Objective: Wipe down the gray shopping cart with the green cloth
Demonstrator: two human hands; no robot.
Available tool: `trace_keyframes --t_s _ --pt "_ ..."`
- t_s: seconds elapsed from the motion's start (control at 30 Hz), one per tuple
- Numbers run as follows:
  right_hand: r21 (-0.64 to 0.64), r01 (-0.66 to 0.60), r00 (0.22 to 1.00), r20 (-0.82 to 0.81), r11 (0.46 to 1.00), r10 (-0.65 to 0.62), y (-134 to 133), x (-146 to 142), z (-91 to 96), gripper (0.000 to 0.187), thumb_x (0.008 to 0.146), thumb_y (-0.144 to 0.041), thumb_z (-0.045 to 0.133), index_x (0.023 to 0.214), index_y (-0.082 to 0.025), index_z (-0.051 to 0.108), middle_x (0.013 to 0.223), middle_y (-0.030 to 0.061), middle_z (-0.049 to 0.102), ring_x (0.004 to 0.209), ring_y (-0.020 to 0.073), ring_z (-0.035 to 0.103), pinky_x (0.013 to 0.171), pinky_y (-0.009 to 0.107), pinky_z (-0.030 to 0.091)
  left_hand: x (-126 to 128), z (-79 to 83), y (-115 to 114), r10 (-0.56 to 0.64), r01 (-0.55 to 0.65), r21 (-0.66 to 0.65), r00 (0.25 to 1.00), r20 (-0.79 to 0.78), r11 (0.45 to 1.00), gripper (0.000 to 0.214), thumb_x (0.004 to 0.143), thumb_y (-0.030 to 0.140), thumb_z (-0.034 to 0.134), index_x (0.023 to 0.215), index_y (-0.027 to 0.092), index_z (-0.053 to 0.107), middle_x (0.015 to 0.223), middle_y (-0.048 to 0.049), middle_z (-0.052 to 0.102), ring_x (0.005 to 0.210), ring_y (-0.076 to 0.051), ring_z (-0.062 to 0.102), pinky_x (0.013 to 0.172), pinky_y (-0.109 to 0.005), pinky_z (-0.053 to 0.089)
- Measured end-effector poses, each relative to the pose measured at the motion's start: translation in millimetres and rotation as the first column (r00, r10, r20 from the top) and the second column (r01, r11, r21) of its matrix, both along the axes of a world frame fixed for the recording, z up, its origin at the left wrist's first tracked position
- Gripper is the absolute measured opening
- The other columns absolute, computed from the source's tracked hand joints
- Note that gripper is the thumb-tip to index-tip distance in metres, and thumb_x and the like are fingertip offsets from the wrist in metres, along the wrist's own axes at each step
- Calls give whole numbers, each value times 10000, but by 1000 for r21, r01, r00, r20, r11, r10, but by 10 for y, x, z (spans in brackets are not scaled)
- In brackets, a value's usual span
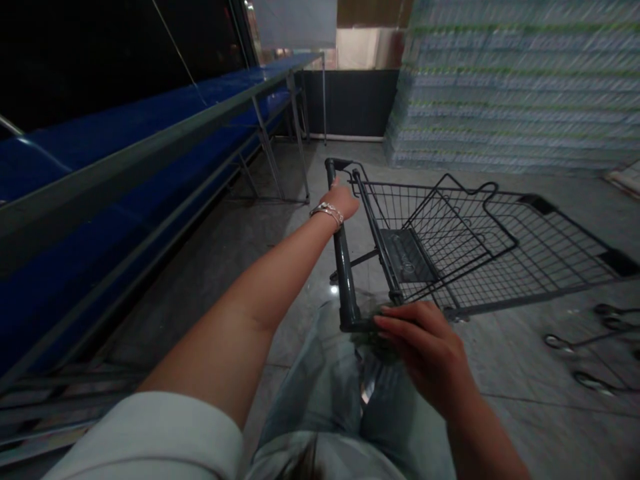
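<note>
A dark metal shopping cart stands in front of me, turned to the right, its wire basket holding nothing that I can see. My left hand, with bracelets at the wrist, is closed around the far part of the cart's dark handle. Close to the handle's near corner, my right hand has its fingers pinched together. A dark green, blurred thing hangs under those fingertips. Its kind is not clear, and the palm side of this hand is hidden.
Along the left runs a long metal-framed rack with blue shelves. Tall stacks of plastic-wrapped bottles rise at the back right. Caster wheels show at the lower right. A dark low panel stands at the back, beyond the grey floor.
</note>
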State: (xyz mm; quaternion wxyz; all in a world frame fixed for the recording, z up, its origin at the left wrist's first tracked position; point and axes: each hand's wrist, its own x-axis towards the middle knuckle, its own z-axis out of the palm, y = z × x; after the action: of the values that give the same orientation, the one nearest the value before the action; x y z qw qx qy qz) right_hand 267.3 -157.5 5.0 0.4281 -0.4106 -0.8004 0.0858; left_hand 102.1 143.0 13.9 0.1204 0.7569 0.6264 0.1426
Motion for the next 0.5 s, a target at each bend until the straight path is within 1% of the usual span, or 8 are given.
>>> trace_keyframes --t_s 0.07,0.1,0.13,0.2,0.27,0.37,0.43,0.5 --pt "-42 103 994 45 994 -102 -39 243 -19 220 898 -192 644 1085 -270 731 961 56 677 870 189 623 695 324 527 4 -24 11 20 -20 0 1000 1 1000 481 858 311 521 1285 119 630 1576 -146 375 1448 -261 348 1143 -347 346" --pt "-55 160 986 54 986 -158 -61 302 -30 212 893 -209 653 1080 -270 733 937 55 667 862 193 621 688 328 525 5 -38 22 31 -31 0 1000 4 1000 478 856 316 525 1278 121 636 1581 -147 365 1433 -267 373 1142 -350 349" --pt "-55 215 976 48 975 -212 -82 307 -40 201 889 -219 658 1068 -269 735 909 53 656 853 195 618 682 331 524 6 -52 36 37 -37 3 999 7 999 481 853 321 530 1280 127 636 1583 -145 363 1422 -273 389 1143 -356 350" --pt "-30 292 956 6 956 -292 -112 165 -53 181 886 -212 654 1037 -266 739 869 49 637 843 198 613 685 340 523 6 -79 67 35 -36 14 999 13 999 502 849 327 533 1308 147 624 1568 -135 394 1425 -279 385 1145 -373 349" --pt "5 291 956 -48 957 -290 -125 -106 -49 185 886 -177 640 1014 -265 741 852 47 633 845 195 613 698 344 523 4 -97 94 31 -31 26 999 14 999 528 849 326 528 1350 175 599 1542 -117 438 1440 -273 363 1148 -387 346" --pt "50 198 977 -95 979 -193 -128 -458 -30 230 889 -127 610 1007 -271 744 865 43 660 832 179 619 717 342 517 -1 -103 109 29 -29 33 1000 -5 999 548 854 313 517 1391 215 567 1513 -87 477 1452 -249 343 1154 -393 334" --pt "58 168 983 -80 984 -163 -115 -488 -49 219 895 -145 615 1002 -282 748 899 39 686 824 176 620 733 352 507 -3 -98 100 19 -18 39 999 -27 999 543 858 304 508 1390 216 570 1498 -78 493 1464 -238 320 1159 -394 323" --pt "47 186 982 -40 981 -184 -87 -309 -118 184 891 -196 646 1001 -298 753 937 33 704 844 184 623 761 372 497 -2 -90 85 8 -6 46 999 -50 999 530 859 299 502 1370 190 590 1466 -87 524 1477 -243 296 1166 -399 313"
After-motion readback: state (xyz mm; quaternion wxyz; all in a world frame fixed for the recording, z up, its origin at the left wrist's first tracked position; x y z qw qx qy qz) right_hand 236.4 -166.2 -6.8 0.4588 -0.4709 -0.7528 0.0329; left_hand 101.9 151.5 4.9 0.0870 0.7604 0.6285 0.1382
